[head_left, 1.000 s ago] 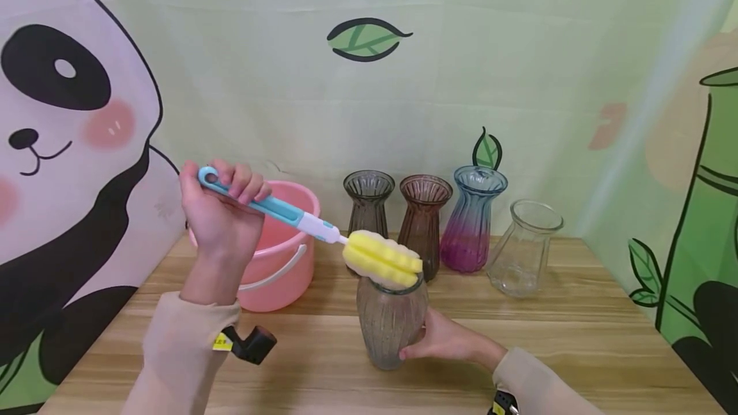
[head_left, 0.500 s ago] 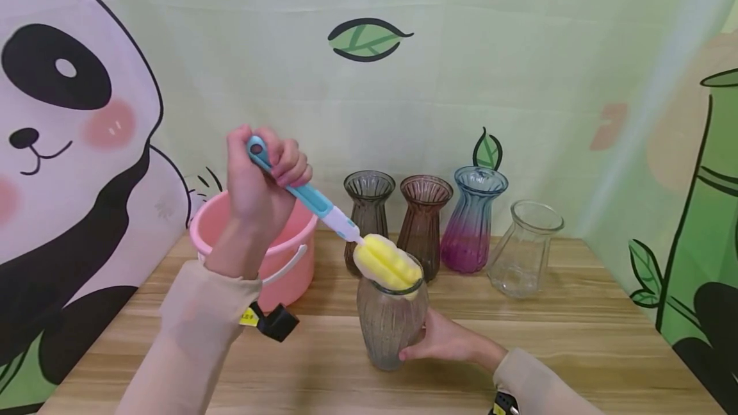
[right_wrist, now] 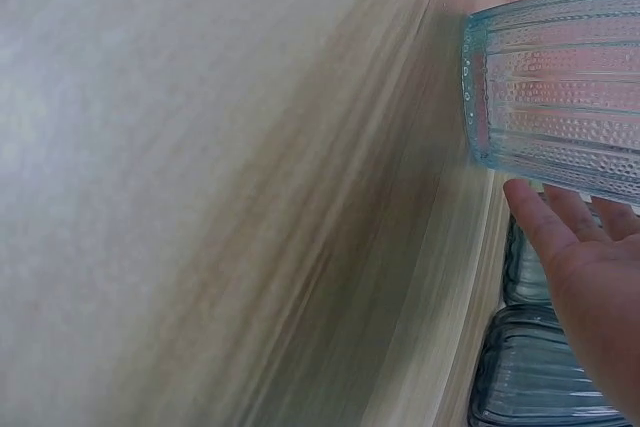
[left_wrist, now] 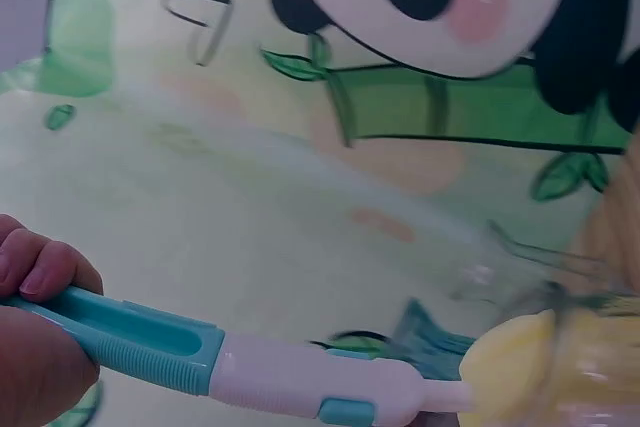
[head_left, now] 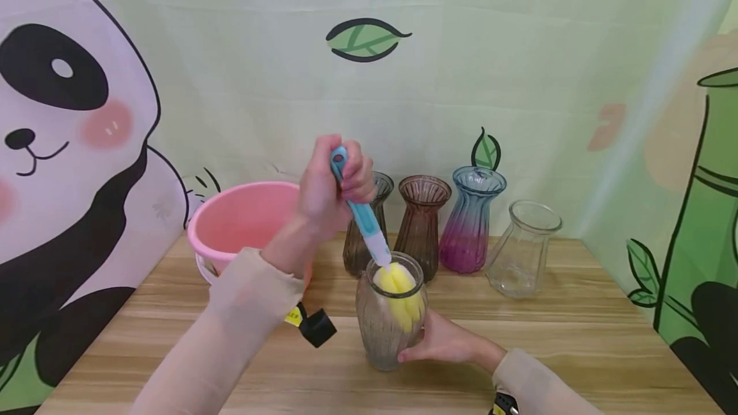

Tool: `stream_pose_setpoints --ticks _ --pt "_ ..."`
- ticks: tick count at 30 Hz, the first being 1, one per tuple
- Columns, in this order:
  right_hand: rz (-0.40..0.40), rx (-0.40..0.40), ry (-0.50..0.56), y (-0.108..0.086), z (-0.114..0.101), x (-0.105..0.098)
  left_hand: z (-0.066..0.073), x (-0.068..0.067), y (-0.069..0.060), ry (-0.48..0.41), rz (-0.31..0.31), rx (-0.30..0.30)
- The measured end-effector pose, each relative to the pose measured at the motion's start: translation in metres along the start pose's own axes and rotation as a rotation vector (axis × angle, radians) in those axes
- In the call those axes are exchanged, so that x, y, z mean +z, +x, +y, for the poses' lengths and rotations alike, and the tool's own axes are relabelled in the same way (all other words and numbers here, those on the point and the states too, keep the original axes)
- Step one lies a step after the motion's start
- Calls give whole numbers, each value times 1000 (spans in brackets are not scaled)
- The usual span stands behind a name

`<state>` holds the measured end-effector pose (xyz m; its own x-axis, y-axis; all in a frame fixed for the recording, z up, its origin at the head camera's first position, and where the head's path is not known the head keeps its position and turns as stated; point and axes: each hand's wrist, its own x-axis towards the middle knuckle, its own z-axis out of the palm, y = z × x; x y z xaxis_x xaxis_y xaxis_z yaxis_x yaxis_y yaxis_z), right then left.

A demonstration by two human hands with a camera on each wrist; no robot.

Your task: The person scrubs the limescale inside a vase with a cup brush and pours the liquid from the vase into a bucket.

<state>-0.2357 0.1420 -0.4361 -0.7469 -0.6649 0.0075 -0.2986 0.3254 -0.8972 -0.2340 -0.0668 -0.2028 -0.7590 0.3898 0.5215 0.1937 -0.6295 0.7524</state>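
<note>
My left hand (head_left: 337, 184) grips the blue handle of a sponge bottle brush (head_left: 363, 219), which slants down to the right. Its yellow-and-white sponge head (head_left: 398, 284) is inside the mouth of a ribbed clear-grey glass vase (head_left: 377, 338) and shows through the wall. In the left wrist view the fingers (left_wrist: 45, 262) wrap the handle's end, and the sponge (left_wrist: 510, 362) passes the vase rim. My right hand (head_left: 446, 338) holds the vase low on its right side, thumb in front. Textured glass of the vase (right_wrist: 570, 87) appears beside that hand in the right wrist view.
Behind stand a grey vase (head_left: 360, 248), partly hidden by the left hand, a brown vase (head_left: 421, 229), a blue-to-purple vase (head_left: 469, 223) and a clear vase (head_left: 521, 255). A pink bucket (head_left: 245, 219) is at the left on the wooden table (head_left: 548, 332).
My left hand has moved right and tilted the brush steeper. The sponge head has gone from lying across the vase's rim to inside it. The right hand and vase have stayed put.
</note>
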Motion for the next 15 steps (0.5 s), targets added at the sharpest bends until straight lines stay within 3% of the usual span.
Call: stream_pose_setpoints --ticks 3,8,15 --pt "16 3 -18 0 -1 1 -17 0 -1 27 24 -73" --pt "40 11 -38 1 -2 3 -36 -2 -4 61 57 -112" --pt "54 11 -37 2 0 3 -66 -3 -14 121 5 -212"
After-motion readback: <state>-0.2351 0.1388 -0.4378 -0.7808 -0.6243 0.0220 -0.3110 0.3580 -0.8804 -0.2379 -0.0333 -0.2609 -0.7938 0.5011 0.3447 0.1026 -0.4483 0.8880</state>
